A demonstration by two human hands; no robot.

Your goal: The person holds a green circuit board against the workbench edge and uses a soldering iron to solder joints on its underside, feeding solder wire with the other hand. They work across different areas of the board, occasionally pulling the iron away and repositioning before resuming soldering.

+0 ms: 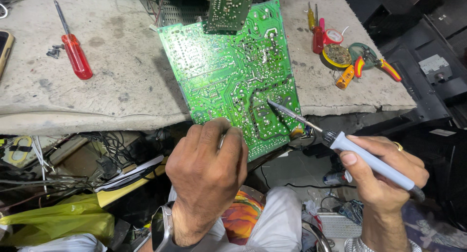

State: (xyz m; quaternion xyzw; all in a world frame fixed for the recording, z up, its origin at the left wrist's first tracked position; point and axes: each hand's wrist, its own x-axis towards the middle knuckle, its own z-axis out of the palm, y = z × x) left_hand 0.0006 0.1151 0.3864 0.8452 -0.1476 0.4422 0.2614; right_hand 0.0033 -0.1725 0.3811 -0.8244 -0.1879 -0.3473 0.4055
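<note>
Right hand: the right hand point(384, 176) sits at about 4 o'clock in the view, fingers wrapped closed round the pale handle of a soldering iron point(340, 142), thumb laid along the top; a ring shows on one finger.
Soldering iron: it slants up toward 10 o'clock from the hand, and its thin metal tip rests on the lower right part of the circuit board point(233, 72).
Left hand: the left hand point(206, 171) is at about 6 o'clock, seen from the back, fingers curled tight at the board's near edge; whatever they pinch is hidden behind the knuckles, so I cannot tell what it is. A dark watch point(161, 227) sits on the wrist.
Circuit board: large, green, solder side up, tilted, filling the centre of the view; its far end lies on the workbench point(121, 86) and its near end juts past the bench edge over the lap.
Small board: a second, darker small board point(228, 8) stands at 12 o'clock, touching the big one's far edge.
At 10 o'clock: a red-handled screwdriver point(73, 50) lies on the bench, a few loose screws point(54, 51) just beside it.
At 2 o'clock: a round flux tin point(337, 55), a solder reel point(333, 36), pliers point(377, 62) with red and yellow grips, and small screwdrivers point(314, 23) cluster together.
At 8 o'clock: tangled wires point(97, 149) and a yellow plastic bag point(53, 218) lie below the bench.
</note>
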